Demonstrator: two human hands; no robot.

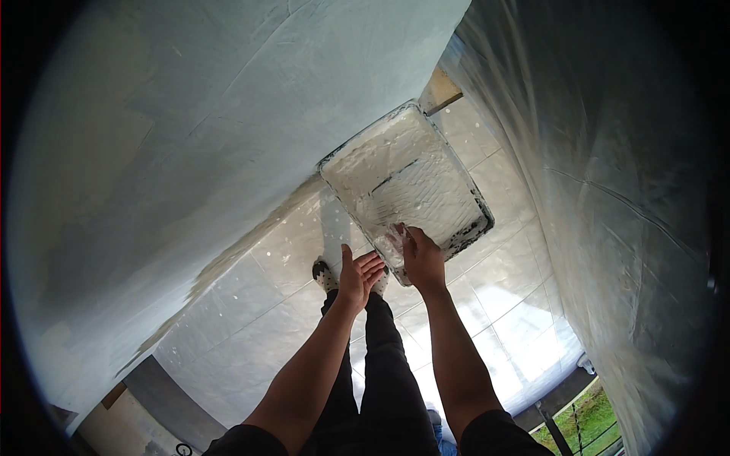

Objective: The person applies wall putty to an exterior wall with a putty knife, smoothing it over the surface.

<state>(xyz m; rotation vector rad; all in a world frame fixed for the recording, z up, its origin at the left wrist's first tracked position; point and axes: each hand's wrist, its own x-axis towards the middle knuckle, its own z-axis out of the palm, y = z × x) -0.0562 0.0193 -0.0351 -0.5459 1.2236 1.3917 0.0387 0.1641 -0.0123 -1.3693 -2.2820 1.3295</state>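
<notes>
A black paint tray [487,220] thickly coated in off-white paint sits below me, beside the wall. A crumpled piece of clear plastic film [391,242] is at the tray's near end. My right hand [424,262] pinches this film over the tray's near edge, its fingers curled and partly hidden. To the left of the tray, my left hand [358,275] is open, palm turned up and fingers extended, with nothing in it. It is apart from the right hand.
A pale, smeared wall [228,114] rises on the left. Clear plastic sheeting [608,190] hangs on the right. Paint-spotted tiles [285,251] lie underfoot around my feet [325,275]. A wooden piece [441,90] lies beyond the tray. Grass [585,418] shows behind a railing at bottom right.
</notes>
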